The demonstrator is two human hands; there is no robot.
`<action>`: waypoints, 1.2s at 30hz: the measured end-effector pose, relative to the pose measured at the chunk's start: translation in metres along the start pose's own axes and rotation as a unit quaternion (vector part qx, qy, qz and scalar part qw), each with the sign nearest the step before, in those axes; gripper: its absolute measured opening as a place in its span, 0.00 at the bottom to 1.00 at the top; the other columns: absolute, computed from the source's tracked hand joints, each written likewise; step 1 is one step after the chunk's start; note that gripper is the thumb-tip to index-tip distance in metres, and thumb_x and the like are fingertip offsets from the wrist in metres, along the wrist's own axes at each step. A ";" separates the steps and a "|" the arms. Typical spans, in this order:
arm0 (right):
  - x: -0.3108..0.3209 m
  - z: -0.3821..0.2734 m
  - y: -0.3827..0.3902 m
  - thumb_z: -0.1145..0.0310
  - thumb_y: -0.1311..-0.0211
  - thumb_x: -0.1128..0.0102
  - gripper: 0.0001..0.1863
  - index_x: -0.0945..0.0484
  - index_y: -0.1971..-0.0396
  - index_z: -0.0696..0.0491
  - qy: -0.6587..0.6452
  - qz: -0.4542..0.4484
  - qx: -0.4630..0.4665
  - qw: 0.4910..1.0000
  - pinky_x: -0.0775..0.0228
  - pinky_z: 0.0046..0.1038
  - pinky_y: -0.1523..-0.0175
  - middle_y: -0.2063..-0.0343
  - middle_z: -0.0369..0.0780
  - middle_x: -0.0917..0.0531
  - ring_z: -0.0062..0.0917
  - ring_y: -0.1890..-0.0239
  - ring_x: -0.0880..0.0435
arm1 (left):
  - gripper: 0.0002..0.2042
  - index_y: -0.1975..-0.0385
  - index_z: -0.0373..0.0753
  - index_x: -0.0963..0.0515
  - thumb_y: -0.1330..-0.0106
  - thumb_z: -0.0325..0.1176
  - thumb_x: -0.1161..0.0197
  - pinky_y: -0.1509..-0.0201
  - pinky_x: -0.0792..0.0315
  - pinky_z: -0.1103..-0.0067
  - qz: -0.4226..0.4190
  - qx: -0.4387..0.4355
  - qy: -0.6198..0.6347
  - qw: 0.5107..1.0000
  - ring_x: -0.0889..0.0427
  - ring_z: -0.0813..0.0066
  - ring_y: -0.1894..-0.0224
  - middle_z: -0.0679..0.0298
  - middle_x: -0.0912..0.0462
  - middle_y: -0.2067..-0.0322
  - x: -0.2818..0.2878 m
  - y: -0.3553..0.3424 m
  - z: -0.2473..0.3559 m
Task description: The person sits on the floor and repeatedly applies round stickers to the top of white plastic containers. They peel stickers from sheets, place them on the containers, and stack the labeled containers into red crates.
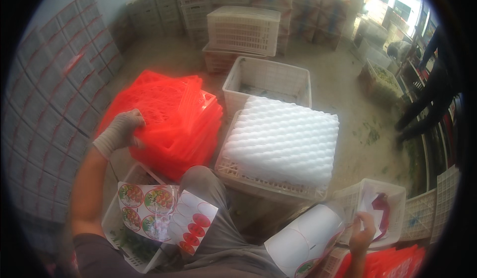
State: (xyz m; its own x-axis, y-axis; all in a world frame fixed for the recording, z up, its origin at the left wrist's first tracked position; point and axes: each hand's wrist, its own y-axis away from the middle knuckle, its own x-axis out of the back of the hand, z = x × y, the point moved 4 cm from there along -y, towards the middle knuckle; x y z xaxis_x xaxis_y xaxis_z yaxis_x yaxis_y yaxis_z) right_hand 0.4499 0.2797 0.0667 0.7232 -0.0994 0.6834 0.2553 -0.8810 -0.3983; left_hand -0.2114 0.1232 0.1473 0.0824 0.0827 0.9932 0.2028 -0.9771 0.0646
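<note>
My left hand [119,131], in a pale knitted glove, has its fingers curled at the near left side of a tall stack of red mesh netting [169,119]. It seems to grip the edge of the netting. On the right, my bare right hand [362,232] has bent fingers drawn together beside a white label sheet [303,236] draped over my right thigh. What those fingers hold, if anything, is too small to make out. More sheets of round printed stickers [159,203] lie over my left leg.
White foam netting [283,139] lies piled on a white crate ahead, with another white crate [268,79] behind it. A white basket [372,208] at right holds a dark red tool. Stacked crates [59,89] line the left. A person's dark legs [427,99] stand at far right.
</note>
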 end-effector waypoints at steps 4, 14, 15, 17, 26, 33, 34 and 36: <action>-0.006 0.002 0.004 0.84 0.44 0.43 0.07 0.21 0.65 0.63 -0.005 -0.003 0.002 1.000 0.29 0.32 0.53 0.67 0.47 0.19 0.38 0.62 0.20 | 0.25 0.72 0.41 0.21 0.69 0.47 0.19 0.55 0.26 0.67 -0.019 0.029 -0.067 0.997 0.21 0.57 0.59 0.58 0.24 0.64 -0.001 -0.004 0.004; -0.013 0.006 0.007 0.85 0.44 0.43 0.05 0.21 0.67 0.63 -0.041 -0.018 -0.034 0.998 0.29 0.31 0.57 0.69 0.46 0.19 0.37 0.64 0.20 | 0.20 0.79 0.38 0.26 0.61 0.42 0.22 0.61 0.28 0.67 0.078 0.008 -0.076 0.994 0.24 0.57 0.63 0.58 0.25 0.68 -0.005 -0.018 0.004; -0.013 0.006 0.006 0.85 0.44 0.43 0.06 0.21 0.67 0.63 -0.038 -0.021 -0.037 0.998 0.29 0.31 0.56 0.68 0.46 0.19 0.37 0.64 0.20 | 0.20 0.79 0.38 0.27 0.62 0.41 0.22 0.61 0.28 0.66 0.127 -0.003 -0.094 0.987 0.24 0.57 0.64 0.58 0.26 0.68 0.003 -0.019 0.008; -0.011 0.003 0.005 0.85 0.44 0.43 0.06 0.21 0.66 0.63 -0.027 -0.028 -0.053 0.998 0.29 0.32 0.56 0.68 0.47 0.18 0.37 0.63 0.20 | 0.20 0.78 0.38 0.28 0.63 0.39 0.21 0.62 0.28 0.65 0.223 -0.029 -0.125 0.966 0.25 0.56 0.64 0.57 0.26 0.68 0.023 -0.021 0.024; -0.040 -0.070 -0.042 0.53 0.33 0.42 0.32 0.35 0.39 0.62 -0.368 -0.034 -0.080 0.926 0.27 0.35 0.47 0.44 0.48 0.26 0.35 0.52 0.20 | 0.10 0.79 0.45 0.27 0.45 0.43 0.37 0.75 0.34 0.70 0.336 -0.243 -0.048 0.909 0.28 0.67 0.71 0.65 0.29 0.72 0.057 -0.039 0.263; -0.024 -0.036 -0.070 0.68 0.30 0.43 0.27 0.37 0.35 0.57 -0.483 0.023 -0.187 0.855 0.30 0.13 0.72 0.68 0.33 0.23 0.13 0.70 0.25 | 0.10 0.65 0.43 0.24 0.44 0.37 0.42 0.67 0.28 0.73 0.282 -0.340 0.128 0.888 0.25 0.69 0.65 0.64 0.28 0.68 0.005 -0.061 0.407; -0.023 -0.020 -0.075 0.68 0.30 0.44 0.26 0.37 0.35 0.56 -0.497 0.020 -0.199 0.845 0.30 0.14 0.73 0.68 0.32 0.24 0.12 0.70 0.25 | 0.12 0.63 0.43 0.23 0.45 0.38 0.41 0.67 0.27 0.74 0.285 -0.343 0.129 0.886 0.24 0.69 0.65 0.64 0.27 0.68 -0.003 -0.064 0.412; -0.030 0.011 -0.087 0.68 0.29 0.45 0.26 0.36 0.34 0.55 -0.547 0.009 -0.219 0.808 0.31 0.14 0.73 0.70 0.31 0.25 0.12 0.70 0.25 | 0.16 0.56 0.43 0.25 0.44 0.39 0.41 0.58 0.26 0.71 0.312 -0.321 0.168 0.878 0.24 0.68 0.61 0.63 0.26 0.64 -0.019 -0.068 0.412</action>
State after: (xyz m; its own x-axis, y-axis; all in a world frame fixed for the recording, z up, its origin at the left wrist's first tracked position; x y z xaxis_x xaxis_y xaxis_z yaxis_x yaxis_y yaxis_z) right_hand 0.4134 0.3651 0.0743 0.9197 0.1434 -0.3655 0.1605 -0.9869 0.0166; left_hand 0.1750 0.2684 0.0843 -0.3318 -0.4653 0.8206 -0.3800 -0.7303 -0.5677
